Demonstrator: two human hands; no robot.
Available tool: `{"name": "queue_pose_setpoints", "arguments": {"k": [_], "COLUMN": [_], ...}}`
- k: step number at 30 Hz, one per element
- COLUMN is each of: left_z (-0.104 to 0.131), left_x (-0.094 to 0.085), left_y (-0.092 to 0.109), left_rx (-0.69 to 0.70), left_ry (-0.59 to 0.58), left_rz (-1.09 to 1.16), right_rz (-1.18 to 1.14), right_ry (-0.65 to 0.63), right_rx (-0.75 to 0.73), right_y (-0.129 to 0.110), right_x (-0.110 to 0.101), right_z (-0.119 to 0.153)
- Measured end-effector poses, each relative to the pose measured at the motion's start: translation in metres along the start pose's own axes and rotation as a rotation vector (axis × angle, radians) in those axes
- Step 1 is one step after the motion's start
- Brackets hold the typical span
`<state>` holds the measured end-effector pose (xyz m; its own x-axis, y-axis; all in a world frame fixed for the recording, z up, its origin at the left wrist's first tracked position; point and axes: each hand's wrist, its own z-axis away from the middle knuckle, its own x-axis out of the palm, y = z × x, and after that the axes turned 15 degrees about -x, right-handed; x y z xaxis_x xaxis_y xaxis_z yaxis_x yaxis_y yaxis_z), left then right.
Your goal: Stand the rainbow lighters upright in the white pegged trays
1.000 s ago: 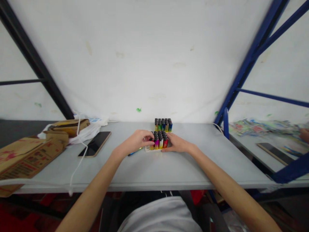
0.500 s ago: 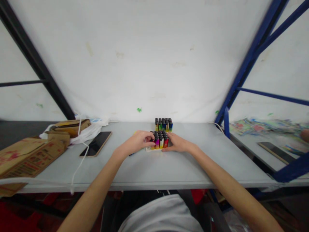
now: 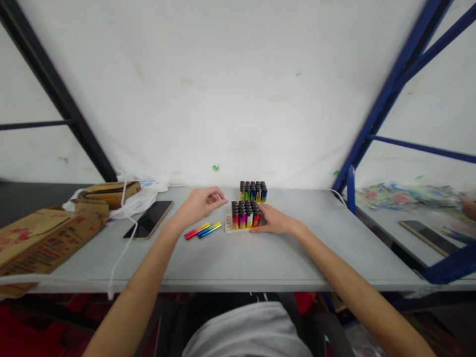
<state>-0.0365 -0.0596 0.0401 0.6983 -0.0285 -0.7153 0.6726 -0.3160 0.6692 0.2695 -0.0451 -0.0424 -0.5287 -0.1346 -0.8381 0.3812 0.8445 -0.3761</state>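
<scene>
My right hand [image 3: 274, 219] grips the right side of a white rack [image 3: 228, 225], thumb at the front edge and fingers farther back. Upright lighters [image 3: 245, 218] with black tops and bright red, purple and yellow bodies fill most of this rack. Its leftmost sockets are bare. My left hand [image 3: 208, 202] hovers just left of the rack, fingers bent and apart, with nothing visible in them. Below it a red-and-yellow lighter [image 3: 196, 231] and a blue-and-yellow lighter [image 3: 210, 230] lie flat on the table. Behind the rack stands a second block of lighters [image 3: 253, 191].
A phone [image 3: 148, 219] lies to the left, crossed by a white cable [image 3: 124, 258]. Cardboard boxes [image 3: 48, 238] and white plastic occupy the left end. Blue metal framing [image 3: 372, 114] rises at right. Beyond it are another phone [image 3: 427, 237], colourful wrappers [image 3: 394, 196] and part of another person's hand [image 3: 469, 206].
My left hand has drawn left and up, off the rack, uncovering its bare sockets and the two lying lighters. My right hand keeps its place on the rack.
</scene>
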Motion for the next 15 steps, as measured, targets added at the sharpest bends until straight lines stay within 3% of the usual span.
{"name": "queue_pose_setpoints", "arguments": {"k": [6,11,15], "left_z": [-0.018,-0.026,-0.025], "left_x": [-0.015,0.003,0.008], "left_y": [-0.047,-0.082,-0.089], "left_rx": [-0.151,-0.329,-0.345], "left_ry": [0.191,0.074,0.091], "left_rz": [-0.148,-0.375,-0.397], "right_rz": [0.003,0.001,-0.002], "right_ry": [-0.011,-0.029,-0.02], "right_rx": [0.013,0.01,0.024], "right_y": [0.004,0.001,0.0], "right_x": [0.002,0.0,-0.001], "right_z": [0.001,-0.001,-0.001]}}
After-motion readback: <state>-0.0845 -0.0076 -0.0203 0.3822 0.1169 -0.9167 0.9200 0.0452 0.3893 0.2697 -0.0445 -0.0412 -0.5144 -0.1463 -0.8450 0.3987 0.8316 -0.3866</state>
